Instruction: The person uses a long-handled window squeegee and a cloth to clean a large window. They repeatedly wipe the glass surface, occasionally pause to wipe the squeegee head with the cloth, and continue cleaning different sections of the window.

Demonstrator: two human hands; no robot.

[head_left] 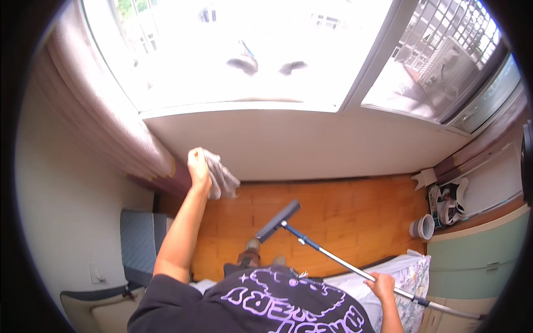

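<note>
Room: wooden floor (344,211) across the middle of the frame, bright window (239,50) along the top, white sill wall (311,144) below it, curtain (105,122) at upper left.
Left hand (198,166): raised at centre left, closed around a grey cloth (222,177) held against the sill wall.
Right hand (382,284): lower right, gripping the metal pole of a mop (333,258).
Mop head (278,221): dark, flat, tilted above the floor at centre; whether it touches, I cannot tell.
Corner: grey pot (423,226) and shoes (447,202) at right.
</note>
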